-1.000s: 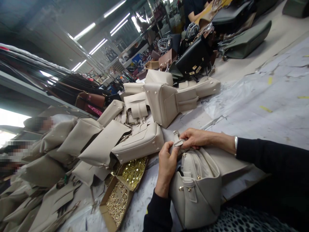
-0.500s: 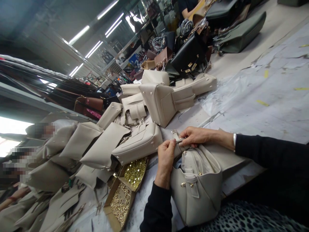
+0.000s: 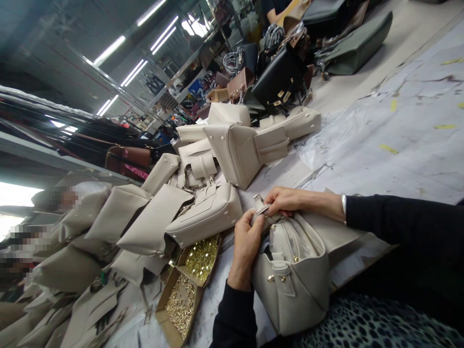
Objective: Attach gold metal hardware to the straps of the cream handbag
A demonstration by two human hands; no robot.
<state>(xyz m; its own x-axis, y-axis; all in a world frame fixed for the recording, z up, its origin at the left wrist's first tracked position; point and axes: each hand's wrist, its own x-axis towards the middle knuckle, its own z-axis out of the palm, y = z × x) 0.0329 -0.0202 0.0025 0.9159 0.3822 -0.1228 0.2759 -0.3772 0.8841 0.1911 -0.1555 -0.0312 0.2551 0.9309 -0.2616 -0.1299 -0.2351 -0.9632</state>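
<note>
A cream leather handbag [image 3: 297, 280] lies on its side at the table's near edge, just in front of me. My left hand [image 3: 246, 246] is closed on the bag's top edge beside its strap tab. My right hand [image 3: 290, 200] pinches that strap tab [image 3: 261, 205], which carries a small metal buckle at its tip. Both my sleeves are black. Gold studs show on the bag's front.
A pile of cream handbags [image 3: 203, 212] and cut panels fills the table to the left. An open cardboard box of gold studs [image 3: 188, 280] sits by my left wrist. Dark bags [image 3: 279, 79] stand at the back. Paper [image 3: 395, 140] covers the table at right. Another person sits far left.
The view has drifted a little, so everything sits slightly higher and further left. My hands keep their hold on the strap tab, shifting it only slightly.
</note>
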